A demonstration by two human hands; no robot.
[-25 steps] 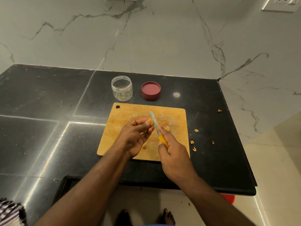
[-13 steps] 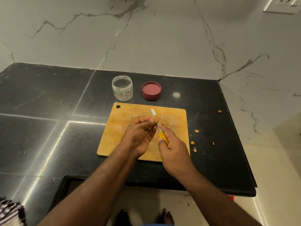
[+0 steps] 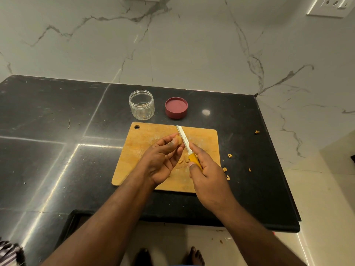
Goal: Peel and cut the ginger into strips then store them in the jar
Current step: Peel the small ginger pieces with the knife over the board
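Over the wooden cutting board [image 3: 146,137], my left hand [image 3: 163,158] pinches a small piece of ginger [image 3: 178,140] between thumb and fingertips. My right hand [image 3: 207,175] grips the yellow handle of a knife [image 3: 184,141], whose white blade lies against the right side of the ginger and points away from me. More pale ginger bits [image 3: 183,160] lie on the board between my hands. An empty clear jar [image 3: 141,105] stands behind the board, with its red lid [image 3: 176,107] to its right.
The board lies on a black stone counter [image 3: 57,150] against a marble wall. Small ginger peel scraps [image 3: 229,155] lie scattered on the counter right of the board. The counter's right edge [image 3: 278,160] and front edge are close; bare feet show on the floor below.
The knife blade slid forward along the ginger, dipped beside my left fingertips, then rose again. My left hand turned the ginger slightly. Both hands stayed over the board.
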